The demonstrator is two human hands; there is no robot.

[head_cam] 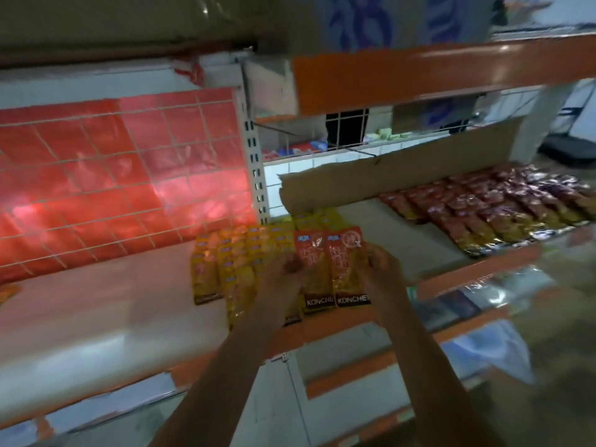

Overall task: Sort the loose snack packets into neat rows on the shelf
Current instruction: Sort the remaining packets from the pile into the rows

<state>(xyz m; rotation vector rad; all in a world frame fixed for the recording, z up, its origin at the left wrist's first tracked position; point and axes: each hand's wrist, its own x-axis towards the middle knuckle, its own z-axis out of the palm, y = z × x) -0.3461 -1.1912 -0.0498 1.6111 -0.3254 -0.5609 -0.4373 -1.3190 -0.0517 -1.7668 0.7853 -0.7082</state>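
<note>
Snack packets (332,269), two red ones side by side with their long edges meeting, hang just above the shelf's (96,301) front edge near its middle. The left hand (283,269) grips the outer edge of the left one, and the right hand (382,262) grips the outer edge of the right one, fingers curled round the foil.

To do this step well, I would keep the pair square and the printed ends level. I would lower them flat beside the yellow packets (238,256), which they touch on the left, with bottoms in line with that block's front row, then press them down so they do not slide.

Count: two red packets in hand. The yellow block shows about four columns, but blur stops an exact count. Dark red packets (483,208) fill several rows toward the shelf's right end, too many and too blurred to number. One cardboard sheet (387,175) leans along the back edge.
</note>
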